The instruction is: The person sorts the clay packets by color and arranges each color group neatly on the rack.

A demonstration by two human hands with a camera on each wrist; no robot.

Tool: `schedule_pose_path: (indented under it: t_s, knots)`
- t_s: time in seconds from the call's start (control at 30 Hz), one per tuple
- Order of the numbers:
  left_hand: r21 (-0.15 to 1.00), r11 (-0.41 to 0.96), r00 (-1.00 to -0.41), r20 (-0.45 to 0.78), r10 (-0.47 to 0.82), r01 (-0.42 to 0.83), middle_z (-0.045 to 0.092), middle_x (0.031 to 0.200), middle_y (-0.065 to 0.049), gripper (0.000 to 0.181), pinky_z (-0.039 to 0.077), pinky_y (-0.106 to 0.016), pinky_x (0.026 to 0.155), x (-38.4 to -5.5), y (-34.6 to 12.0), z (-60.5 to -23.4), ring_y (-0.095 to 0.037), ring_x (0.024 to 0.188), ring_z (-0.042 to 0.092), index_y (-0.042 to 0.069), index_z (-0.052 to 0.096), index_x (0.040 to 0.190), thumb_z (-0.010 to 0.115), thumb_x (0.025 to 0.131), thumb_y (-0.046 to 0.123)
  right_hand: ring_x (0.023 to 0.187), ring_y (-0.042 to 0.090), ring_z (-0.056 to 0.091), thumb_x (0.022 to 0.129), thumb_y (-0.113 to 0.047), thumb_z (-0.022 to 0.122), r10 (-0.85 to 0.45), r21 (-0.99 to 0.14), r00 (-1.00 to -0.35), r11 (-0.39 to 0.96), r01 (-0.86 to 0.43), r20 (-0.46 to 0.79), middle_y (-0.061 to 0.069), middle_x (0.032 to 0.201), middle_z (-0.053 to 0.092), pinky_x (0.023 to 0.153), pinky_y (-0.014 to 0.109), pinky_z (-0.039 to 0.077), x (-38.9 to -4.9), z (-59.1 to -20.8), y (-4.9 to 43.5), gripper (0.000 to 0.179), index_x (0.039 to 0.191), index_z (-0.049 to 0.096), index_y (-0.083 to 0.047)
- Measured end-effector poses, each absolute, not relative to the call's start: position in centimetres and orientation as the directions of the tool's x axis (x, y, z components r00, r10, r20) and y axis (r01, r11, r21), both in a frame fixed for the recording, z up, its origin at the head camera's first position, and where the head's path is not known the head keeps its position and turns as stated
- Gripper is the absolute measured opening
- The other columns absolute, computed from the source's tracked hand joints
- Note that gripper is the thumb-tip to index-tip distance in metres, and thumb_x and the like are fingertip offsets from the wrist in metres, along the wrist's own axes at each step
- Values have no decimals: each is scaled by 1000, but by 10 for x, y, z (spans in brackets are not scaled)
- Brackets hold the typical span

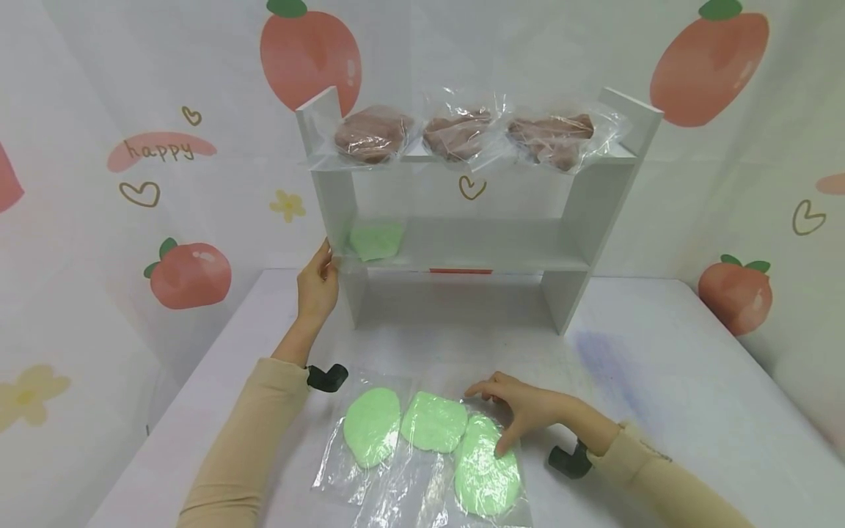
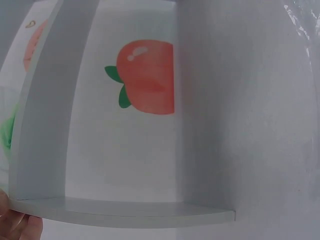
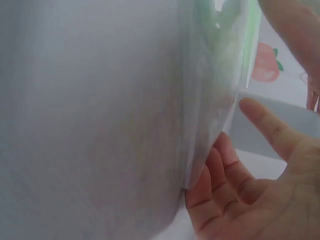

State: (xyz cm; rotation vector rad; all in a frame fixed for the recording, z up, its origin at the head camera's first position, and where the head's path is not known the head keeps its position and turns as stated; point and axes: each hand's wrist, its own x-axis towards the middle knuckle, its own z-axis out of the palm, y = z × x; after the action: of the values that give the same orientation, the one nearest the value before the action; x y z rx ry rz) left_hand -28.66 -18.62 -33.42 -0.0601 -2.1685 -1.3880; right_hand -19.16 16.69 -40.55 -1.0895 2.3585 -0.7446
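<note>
1. Left hand (image 1: pixel 318 287) is at the white shelf unit (image 1: pixel 475 246), centre-left of frame; can't tell if it's gripping.
2. Rightmost flat, pale-green slab in clear plastic (image 1: pixel 488 477), bottom centre.
3. Right hand (image 1: pixel 528 403) over it, thumb and fingers spread; I'd pinch the bag's edge.

Beige sleeves (image 1: pixel 247 440), black wrist cameras (image 1: pixel 328 378) (stubby, bent).

1. Head view: bright, diffuse light — white glare on the clear bags (image 1: pixel 370 440), soft shade beneath the shelf (image 1: pixel 482 242).
2. Left wrist: dimmer, greyish; lens distortion bows the shelf's edge.
3. Right wrist: hazy — the pale foreground surface (image 3: pixel 100 125) looks blurred.
</note>
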Motion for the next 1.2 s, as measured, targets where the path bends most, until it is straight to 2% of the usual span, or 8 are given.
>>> schedule_pose_path:
  t_s: [0.23,0.47,0.8,0.9,1.07,1.13,1.2]
  knots:
    - [827,460,-851,467,-240,324,50,135,-22,47,50,-45,99,-287,-186,-333,-37,121,53,5,40,140,43,93,-2,99,13,43,62,-36,84,-750,-599,-630,603,-526,-202,3,110,47,79,20,42,-189,-403,165,83,133,46,-14]
    - [829,456,-851,465,-243,323,47,139,-19,47,50,-45,99,-287,-185,-333,-36,122,53,6,41,140,43,93,-2,92,6,49,62,-33,85,-751,-577,-628,610,-543,-202,-2,107,59,79,20,47,-189,-399,163,77,128,53,-10]
    - [824,461,-843,476,-250,329,50,136,-20,48,50,-46,98,-286,-185,-334,-37,121,54,6,42,139,42,92,-3,86,3,48,66,-30,83,-739,-605,-646,608,-514,-194,1,110,61,72,18,47,-189,-401,168,71,128,54,-13]
    - [820,462,-837,486,-250,339,52,133,-22,48,50,-46,98,-285,-185,-334,-37,120,54,5,42,139,43,92,-3,87,7,51,68,-28,82,-748,-630,-643,580,-516,-163,4,111,61,72,17,47,-190,-402,171,69,129,52,-12]
    - [819,462,-835,489,-251,341,52,133,-22,47,51,-46,97,-285,-185,-334,-37,120,55,4,42,139,44,92,-2,104,22,54,70,-26,81,-755,-669,-642,545,-505,-131,10,128,57,78,23,50,-192,-403,174,67,129,51,-12]
    - [821,459,-835,488,-254,341,52,134,-21,47,51,-46,98,-285,-185,-334,-37,120,55,5,43,139,44,92,-2,104,22,53,71,-25,80,-751,-684,-649,538,-493,-123,11,128,56,78,23,49,-192,-404,174,66,129,51,-13]
    - [821,457,-832,491,-257,342,52,134,-20,47,51,-46,97,-286,-185,-334,-37,119,55,6,44,138,44,92,-2,97,17,53,71,-22,80,-742,-714,-661,524,-464,-115,14,125,56,72,22,50,-193,-405,175,68,130,50,-12]
